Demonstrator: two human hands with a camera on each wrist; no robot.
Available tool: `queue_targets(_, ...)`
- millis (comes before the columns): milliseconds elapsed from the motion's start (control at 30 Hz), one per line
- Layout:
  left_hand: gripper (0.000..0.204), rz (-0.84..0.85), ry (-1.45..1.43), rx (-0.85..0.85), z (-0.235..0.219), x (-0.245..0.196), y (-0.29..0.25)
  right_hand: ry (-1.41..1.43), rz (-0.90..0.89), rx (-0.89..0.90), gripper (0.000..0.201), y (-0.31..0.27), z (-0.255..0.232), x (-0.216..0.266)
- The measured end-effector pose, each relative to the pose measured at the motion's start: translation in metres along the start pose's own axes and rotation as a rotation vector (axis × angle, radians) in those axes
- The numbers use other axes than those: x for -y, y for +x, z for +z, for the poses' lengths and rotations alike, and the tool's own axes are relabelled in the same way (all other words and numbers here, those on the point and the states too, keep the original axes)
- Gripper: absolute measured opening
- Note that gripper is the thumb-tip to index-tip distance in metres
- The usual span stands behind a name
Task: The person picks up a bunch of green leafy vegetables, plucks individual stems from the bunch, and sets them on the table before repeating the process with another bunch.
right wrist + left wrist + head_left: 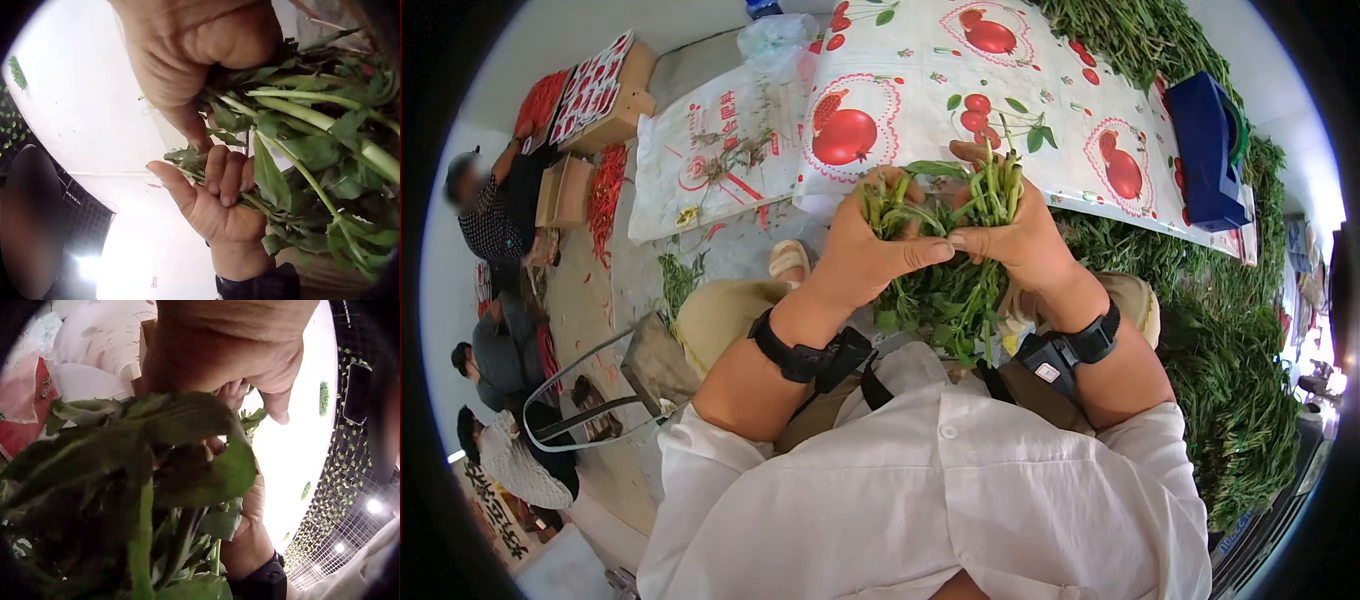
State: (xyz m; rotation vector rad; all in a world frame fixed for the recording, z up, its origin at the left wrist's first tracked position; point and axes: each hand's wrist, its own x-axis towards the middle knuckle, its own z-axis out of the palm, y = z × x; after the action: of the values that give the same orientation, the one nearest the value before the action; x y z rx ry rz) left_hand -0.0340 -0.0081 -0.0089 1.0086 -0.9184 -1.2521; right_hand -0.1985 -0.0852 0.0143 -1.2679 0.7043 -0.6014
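My left hand (pixel 855 245) grips stems of a bunch of leafy greens (pixel 945 300), its thumb stretched inward to meet the other thumb. On the other side, my right hand (pixel 1030 235) holds a thick cluster of green stems (pixel 997 190) that stick up past its fingers. Leaves hang down between the wrists, over the lap. In the right wrist view, the left hand's fingers (pixel 231 172) curl around thin stems, while pale stalks (pixel 300 112) run out below the right hand. Broad dark leaves (pixel 137 450) cover much of the left wrist view.
A pomegranate-print cloth (pixel 1040 90) covers the surface ahead, with a blue plastic box (pixel 1200 150) at its right. Heaped greens (pixel 1220 370) lie along the right side. A white printed sack (pixel 720 150) with plant scraps lies at left. Several people sit farther left, near a metal-framed stool (pixel 658 365).
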Motion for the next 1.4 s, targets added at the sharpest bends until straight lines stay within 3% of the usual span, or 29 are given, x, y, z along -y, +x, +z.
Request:
queue_targets(67, 0.042, 0.058, -0.082, 0.017, -0.002, 0.002, 0.002, -0.033, 0.007, 0.0, 0.074, -0.001, 0.003, 0.004)
queue_targets(167, 0.041, -0.027, -0.236, -0.022, -0.002, 0.003, 0.002, -0.051, 0.009, 0.004, 0.08, 0.002, 0.0, 0.0)
queue_targets(200, 0.043, -0.076, -0.123, -0.055, -0.005, 0.006, 0.004, -0.046, 0.012, -0.022, 0.078, 0.002, 0.0, -0.001)
queue_targets(300, 0.046, -0.059, 0.042, -0.101, -0.006, 0.004, 0.004, 0.001, -0.016, -0.11, 0.067, 0.001, 0.001, -0.002)
queue_targets(400, 0.05, 0.072, -0.042, -0.11, 0.004, -0.005, 0.003, 0.006, -0.04, -0.136, 0.043, 0.001, -0.001, -0.003)
queue_targets(533, 0.043, -0.01, 0.026, -0.018, -0.003, -0.008, 0.004, 0.045, -0.053, -0.12, 0.025, 0.0, -0.002, -0.008)
queue_targets(700, 0.033, -0.066, 0.13, -0.01, -0.005, -0.006, 0.003, 0.117, -0.124, -0.141, 0.024, 0.002, -0.002, -0.01)
queue_targets(900, 0.046, 0.163, 0.14, 0.05, 0.003, 0.01, 0.01, 0.075, -0.089, -0.123, 0.024, 0.005, 0.012, -0.01)
queue_targets(1000, 0.05, 0.028, -0.011, 0.122, 0.006, 0.007, 0.008, 0.067, -0.063, -0.088, 0.019, 0.005, 0.015, -0.011)
queue_targets(1200, 0.048, -0.051, -0.035, 0.202, 0.005, 0.008, 0.012, 0.151, -0.08, -0.094, 0.019, 0.004, 0.01, -0.016)
queue_targets(1400, 0.048, -0.012, 0.056, 0.099, 0.01, 0.007, 0.011, 0.019, -0.05, -0.049, 0.02, -0.002, 0.016, -0.005)
